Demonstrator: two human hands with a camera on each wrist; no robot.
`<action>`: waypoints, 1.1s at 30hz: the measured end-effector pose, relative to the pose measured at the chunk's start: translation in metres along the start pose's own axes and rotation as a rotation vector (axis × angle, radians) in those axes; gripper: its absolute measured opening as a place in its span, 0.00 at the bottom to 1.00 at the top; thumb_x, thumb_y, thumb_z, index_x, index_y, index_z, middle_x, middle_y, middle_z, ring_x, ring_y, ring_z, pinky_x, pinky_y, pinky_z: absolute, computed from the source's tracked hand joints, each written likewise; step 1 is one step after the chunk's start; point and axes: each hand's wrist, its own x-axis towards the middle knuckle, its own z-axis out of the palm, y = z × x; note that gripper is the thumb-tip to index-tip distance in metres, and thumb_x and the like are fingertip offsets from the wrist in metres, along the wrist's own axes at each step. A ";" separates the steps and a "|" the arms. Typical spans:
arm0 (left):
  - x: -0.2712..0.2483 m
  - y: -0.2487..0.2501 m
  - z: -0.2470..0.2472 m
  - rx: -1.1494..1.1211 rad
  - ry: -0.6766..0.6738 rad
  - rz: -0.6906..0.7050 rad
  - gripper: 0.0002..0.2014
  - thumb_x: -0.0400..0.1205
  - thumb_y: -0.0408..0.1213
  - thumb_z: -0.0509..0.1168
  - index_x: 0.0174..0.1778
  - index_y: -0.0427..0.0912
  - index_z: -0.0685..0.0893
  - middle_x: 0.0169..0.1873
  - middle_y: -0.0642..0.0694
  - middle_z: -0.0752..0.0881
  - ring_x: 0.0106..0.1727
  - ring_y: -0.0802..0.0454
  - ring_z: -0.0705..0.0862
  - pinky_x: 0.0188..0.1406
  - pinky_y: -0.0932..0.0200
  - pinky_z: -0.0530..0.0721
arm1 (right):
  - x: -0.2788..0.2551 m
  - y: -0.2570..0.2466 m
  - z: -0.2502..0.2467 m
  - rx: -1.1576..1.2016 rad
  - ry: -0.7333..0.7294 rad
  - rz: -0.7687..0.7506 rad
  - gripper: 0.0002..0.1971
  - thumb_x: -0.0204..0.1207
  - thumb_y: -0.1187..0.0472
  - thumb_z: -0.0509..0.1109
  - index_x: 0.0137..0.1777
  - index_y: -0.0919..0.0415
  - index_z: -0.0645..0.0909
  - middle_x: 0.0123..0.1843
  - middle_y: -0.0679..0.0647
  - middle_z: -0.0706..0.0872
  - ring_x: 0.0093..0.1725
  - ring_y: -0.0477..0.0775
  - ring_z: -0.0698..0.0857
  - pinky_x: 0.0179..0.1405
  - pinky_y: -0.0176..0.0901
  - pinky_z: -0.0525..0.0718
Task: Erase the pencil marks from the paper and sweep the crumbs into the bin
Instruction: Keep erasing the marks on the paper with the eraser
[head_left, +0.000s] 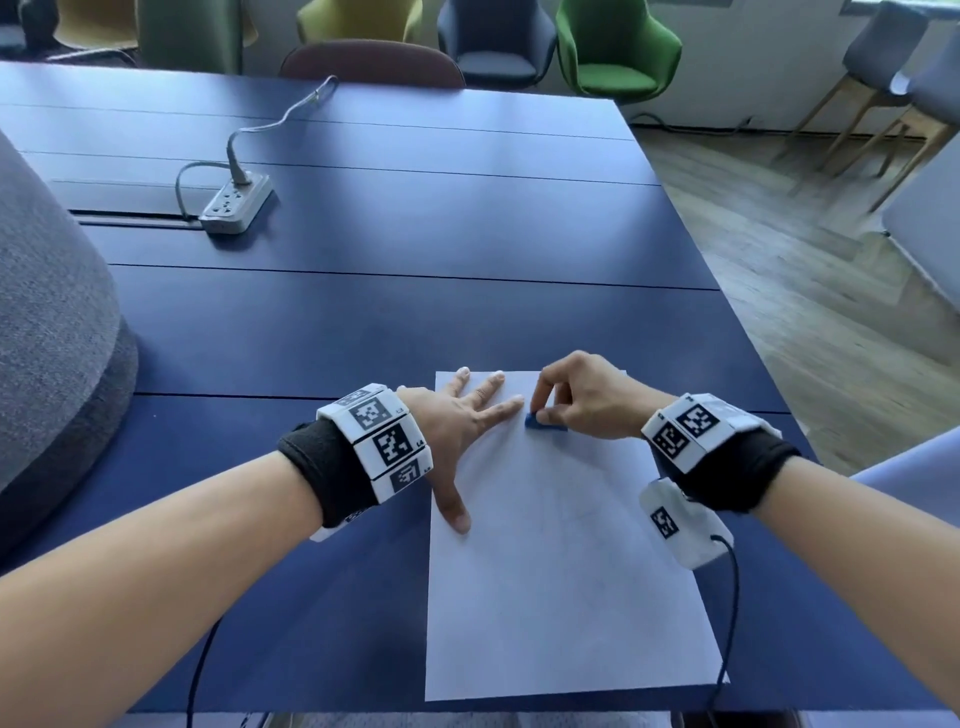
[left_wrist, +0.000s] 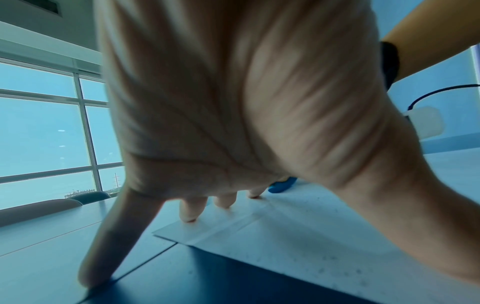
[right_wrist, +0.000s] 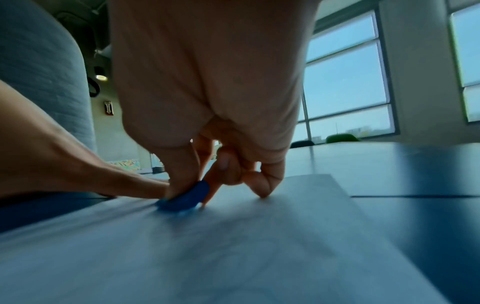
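Two right fingertips (right_wrist: 182, 185) pinch the eraser (head_left: 540, 422) against the paper (head_left: 561, 571).

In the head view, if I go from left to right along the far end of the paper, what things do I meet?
Left hand, pressing flat on the paper → blue eraser → right hand, pinching the eraser.

One sheet of paper (head_left: 561, 571), one blue eraser (head_left: 540, 422), one power strip (head_left: 236, 203), two hands, one table (head_left: 415, 234).
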 end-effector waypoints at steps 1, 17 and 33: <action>0.001 0.001 0.000 0.004 0.000 0.003 0.74 0.55 0.67 0.81 0.80 0.66 0.27 0.82 0.58 0.27 0.84 0.45 0.29 0.72 0.22 0.63 | 0.002 0.002 -0.001 0.011 0.051 0.018 0.01 0.73 0.59 0.74 0.42 0.55 0.87 0.34 0.47 0.83 0.35 0.46 0.82 0.33 0.34 0.75; -0.001 0.005 -0.004 0.042 -0.011 -0.005 0.74 0.57 0.65 0.81 0.80 0.63 0.27 0.82 0.55 0.27 0.84 0.44 0.30 0.75 0.28 0.65 | -0.005 0.006 0.004 0.038 0.087 0.041 0.03 0.73 0.59 0.74 0.43 0.57 0.87 0.36 0.51 0.87 0.36 0.46 0.83 0.38 0.37 0.82; -0.004 0.005 -0.004 0.033 0.004 -0.015 0.75 0.56 0.65 0.82 0.82 0.59 0.28 0.82 0.56 0.28 0.84 0.45 0.32 0.72 0.22 0.63 | 0.009 0.007 -0.006 0.065 0.215 0.109 0.06 0.73 0.58 0.76 0.44 0.61 0.87 0.42 0.51 0.82 0.42 0.49 0.81 0.44 0.38 0.77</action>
